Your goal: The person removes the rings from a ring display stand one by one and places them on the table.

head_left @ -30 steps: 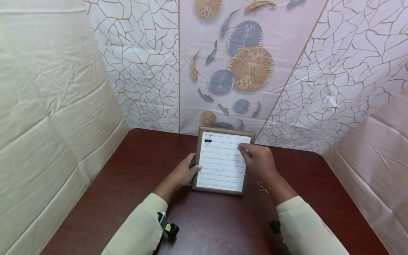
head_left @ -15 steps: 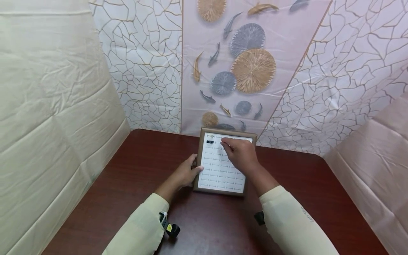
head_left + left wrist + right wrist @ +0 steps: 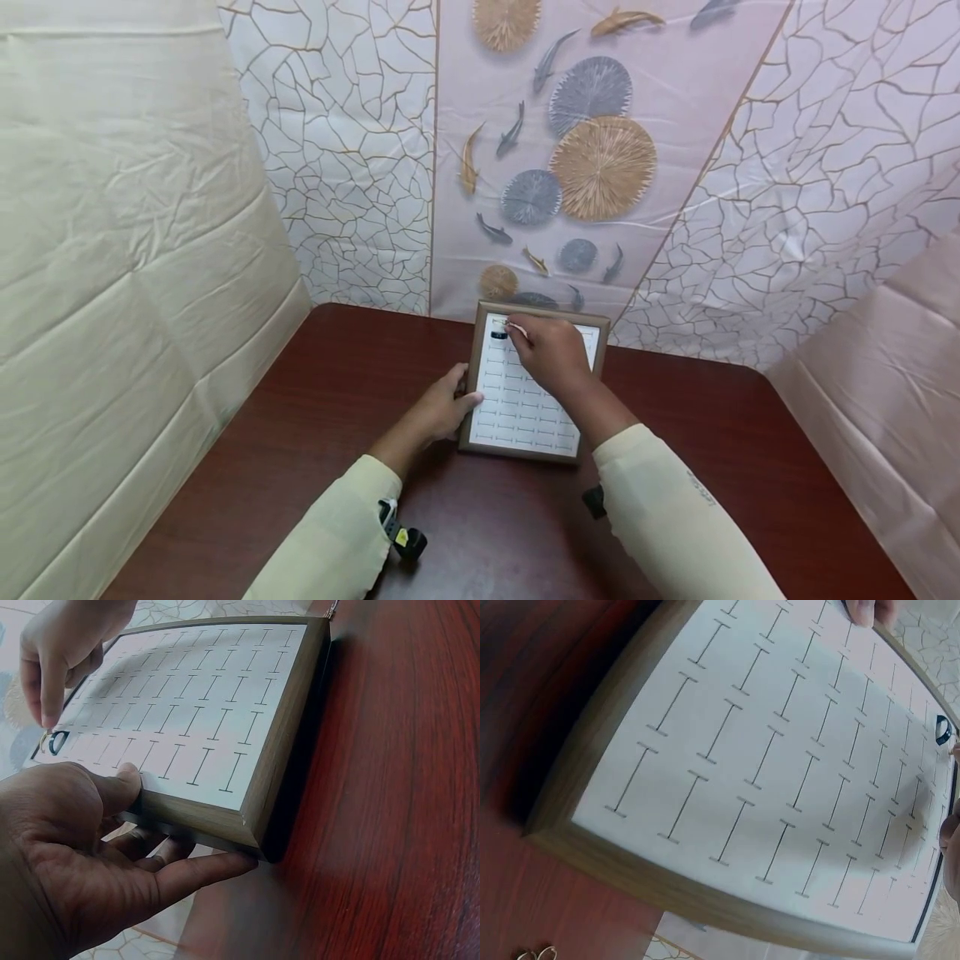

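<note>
A framed white board (image 3: 517,421) with rows of short slits stands tilted back on the table. My left hand (image 3: 441,404) grips its left edge, thumb on the front and fingers behind. Near the top left corner, a black ring (image 3: 498,335) sits in a slit. Just above it a gold ring (image 3: 43,742) shows in the left wrist view. At that corner, my right hand (image 3: 553,354) pinches something small, apparently a ring, thumb against forefinger. The fingers mostly hide it. Those fingertips are close to the gold ring; whether they touch it I cannot tell.
Gold rings (image 3: 538,954) lie on the dark red table (image 3: 300,492) beside the board, at the bottom of the right wrist view. A patterned cloth (image 3: 360,167) hangs behind the table, with plain cloth (image 3: 135,250) at the left side.
My right hand has moved left across the board, from its right side to the top left corner, fingertips still pinched. My left hand keeps its grip on the frame.
</note>
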A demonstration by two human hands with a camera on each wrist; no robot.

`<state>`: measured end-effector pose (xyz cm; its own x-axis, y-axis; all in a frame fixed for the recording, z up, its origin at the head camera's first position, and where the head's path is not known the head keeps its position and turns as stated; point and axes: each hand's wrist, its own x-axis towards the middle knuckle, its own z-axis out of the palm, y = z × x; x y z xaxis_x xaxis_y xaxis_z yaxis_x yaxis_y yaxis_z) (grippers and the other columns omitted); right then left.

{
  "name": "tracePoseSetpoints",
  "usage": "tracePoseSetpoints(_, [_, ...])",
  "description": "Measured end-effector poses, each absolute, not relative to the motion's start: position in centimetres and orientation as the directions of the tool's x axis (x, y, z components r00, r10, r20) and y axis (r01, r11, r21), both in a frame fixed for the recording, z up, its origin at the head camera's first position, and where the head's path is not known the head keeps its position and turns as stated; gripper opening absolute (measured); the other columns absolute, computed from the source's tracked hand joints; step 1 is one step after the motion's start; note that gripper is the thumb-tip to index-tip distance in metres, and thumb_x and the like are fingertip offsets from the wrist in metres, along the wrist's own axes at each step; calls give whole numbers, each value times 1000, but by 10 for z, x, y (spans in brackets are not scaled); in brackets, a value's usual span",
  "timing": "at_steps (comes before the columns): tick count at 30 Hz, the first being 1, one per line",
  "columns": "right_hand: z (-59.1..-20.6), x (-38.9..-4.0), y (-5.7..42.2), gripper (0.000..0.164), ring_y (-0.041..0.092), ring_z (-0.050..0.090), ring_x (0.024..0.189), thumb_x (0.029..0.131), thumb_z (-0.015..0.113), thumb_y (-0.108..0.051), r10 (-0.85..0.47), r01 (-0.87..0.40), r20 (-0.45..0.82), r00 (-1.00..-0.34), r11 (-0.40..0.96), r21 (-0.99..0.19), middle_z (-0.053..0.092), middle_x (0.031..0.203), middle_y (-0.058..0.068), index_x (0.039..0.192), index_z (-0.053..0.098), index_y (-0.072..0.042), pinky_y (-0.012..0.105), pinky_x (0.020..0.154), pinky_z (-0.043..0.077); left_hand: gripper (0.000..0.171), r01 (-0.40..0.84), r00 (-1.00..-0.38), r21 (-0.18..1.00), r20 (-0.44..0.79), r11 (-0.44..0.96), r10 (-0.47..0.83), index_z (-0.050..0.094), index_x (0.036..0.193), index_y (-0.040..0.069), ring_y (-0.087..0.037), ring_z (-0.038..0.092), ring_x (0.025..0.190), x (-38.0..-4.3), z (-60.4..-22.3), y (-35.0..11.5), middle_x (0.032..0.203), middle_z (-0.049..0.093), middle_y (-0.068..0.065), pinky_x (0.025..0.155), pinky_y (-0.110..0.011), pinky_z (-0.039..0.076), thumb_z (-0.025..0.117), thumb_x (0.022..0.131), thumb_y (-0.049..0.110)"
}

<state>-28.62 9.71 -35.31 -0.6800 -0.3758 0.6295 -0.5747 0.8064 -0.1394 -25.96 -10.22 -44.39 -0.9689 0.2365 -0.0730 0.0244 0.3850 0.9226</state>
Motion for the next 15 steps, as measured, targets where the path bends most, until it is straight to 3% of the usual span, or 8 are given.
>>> tracePoseSetpoints(8, [-351, -289, 89, 15, 20, 68, 64, 107, 72, -18, -393, -559, 618, -681, 824, -92, 85, 96, 8, 115, 83, -13, 39, 57, 58, 55, 26, -966, 921, -76, 389, 247, 42, 164, 17, -33, 70, 113, -261, -445, -103, 152, 61, -21, 78, -47, 66, 62, 113, 23])
tracePoseSetpoints(15, [-351, -290, 88, 15, 19, 69, 66, 109, 68, -16, -397, -563, 600, -695, 819, -110, 83, 91, 8, 115, 81, -10, 38, 60, 58, 54, 27, -967, 923, -73, 384, 245, 44, 163, 17, -32, 71, 110, -261, -446, -103, 151, 62, -22, 75, -46, 67, 63, 113, 22])
